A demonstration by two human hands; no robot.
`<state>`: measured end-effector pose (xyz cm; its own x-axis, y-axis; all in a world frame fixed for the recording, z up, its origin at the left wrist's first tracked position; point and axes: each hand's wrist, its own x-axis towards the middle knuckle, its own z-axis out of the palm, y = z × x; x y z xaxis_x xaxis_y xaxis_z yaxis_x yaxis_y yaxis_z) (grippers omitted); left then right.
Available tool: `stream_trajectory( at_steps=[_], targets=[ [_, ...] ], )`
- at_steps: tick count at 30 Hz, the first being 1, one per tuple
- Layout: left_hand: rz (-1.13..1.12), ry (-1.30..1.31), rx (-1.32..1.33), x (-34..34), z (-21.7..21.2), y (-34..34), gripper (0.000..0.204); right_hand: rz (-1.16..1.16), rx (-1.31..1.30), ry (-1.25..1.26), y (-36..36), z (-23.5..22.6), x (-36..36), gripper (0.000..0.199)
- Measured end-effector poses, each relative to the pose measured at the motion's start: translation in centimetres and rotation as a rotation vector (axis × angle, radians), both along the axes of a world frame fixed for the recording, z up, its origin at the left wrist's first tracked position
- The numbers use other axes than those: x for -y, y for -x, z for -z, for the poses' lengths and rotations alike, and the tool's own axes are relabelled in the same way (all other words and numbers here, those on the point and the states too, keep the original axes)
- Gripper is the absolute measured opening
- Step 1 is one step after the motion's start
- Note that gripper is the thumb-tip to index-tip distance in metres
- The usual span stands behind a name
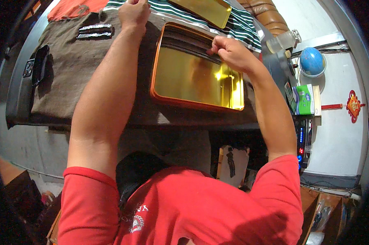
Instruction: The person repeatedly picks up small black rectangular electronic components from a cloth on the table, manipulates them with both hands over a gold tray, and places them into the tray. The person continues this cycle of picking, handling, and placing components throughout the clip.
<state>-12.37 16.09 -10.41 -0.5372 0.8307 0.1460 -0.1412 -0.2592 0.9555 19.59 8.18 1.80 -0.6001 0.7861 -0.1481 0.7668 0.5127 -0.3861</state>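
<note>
A rectangular metal tin (184, 77) with a shiny gold inside and an orange-red rim lies open on the brown cloth. Over its far right corner is my right hand (233, 53), thumb and forefinger pressed together; I cannot make out anything between them. Dark bands show along the tin's far inner wall. At the top edge, partly cut off, my left hand (134, 16) is closed beside the green-and-white striped cloth (243, 30); whatever it may hold is hidden. A gold tray-like piece (209, 11), perhaps the tin's lid, rests on the striped cloth.
Brown cloth (66, 81) covers the table, with silvery strips (95, 31) and a black phone (39, 65) at left. An orange cloth (76, 10) lies far left. On the right are a glass jar (283, 41), a blue globe (311, 61) and a green-and-white box (305, 99).
</note>
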Motion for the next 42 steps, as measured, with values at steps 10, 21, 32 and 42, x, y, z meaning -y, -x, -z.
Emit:
stream_trajectory(
  at_steps=[10, 21, 32, 42],
  targets=[
    [0.013, -0.025, 0.05, -0.3, 0.3, 0.1, 0.018, 0.26, 0.105, -0.137, -1.6, -0.4, 0.4, 0.018],
    [-0.058, -0.014, 0.015, 0.7, -1.2, -0.7, 0.019, 0.484, -0.121, 0.118, -1.0, 0.0, 1.2, 0.016],
    [-0.127, 0.098, -0.185, 1.1, -1.7, -0.5, 0.024, 0.334, 0.05, -0.145, -1.0, 0.6, 1.5, 0.014],
    [-0.058, 0.027, -0.085, 0.8, -1.4, -0.4, 0.022, 0.177, 0.023, -0.148, 0.9, 1.3, 1.1, 0.011]
  ],
)
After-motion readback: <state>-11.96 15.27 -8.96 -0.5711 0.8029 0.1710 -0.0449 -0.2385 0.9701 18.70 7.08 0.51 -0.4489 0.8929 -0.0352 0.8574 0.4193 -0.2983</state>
